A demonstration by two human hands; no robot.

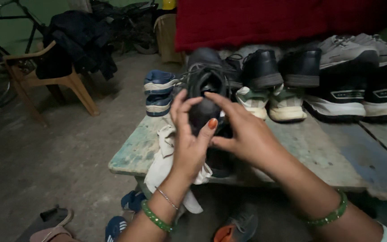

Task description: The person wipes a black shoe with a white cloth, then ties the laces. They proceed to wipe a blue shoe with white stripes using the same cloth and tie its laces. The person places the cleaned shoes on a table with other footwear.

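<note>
I hold a black lace-up shoe upright in front of me, above a worn painted wooden table. My left hand grips its left side, thumb across the front, with a whitish cloth hanging under the palm. My right hand grips the shoe's right side, fingers reaching over its top. Both wrists wear green bangles.
A row of shoes lines the table's back: blue sneakers, black shoes, pale sneakers, black-and-white ones. A red cloth hangs behind. A plastic chair with dark clothes stands left. Sandals lie on the floor.
</note>
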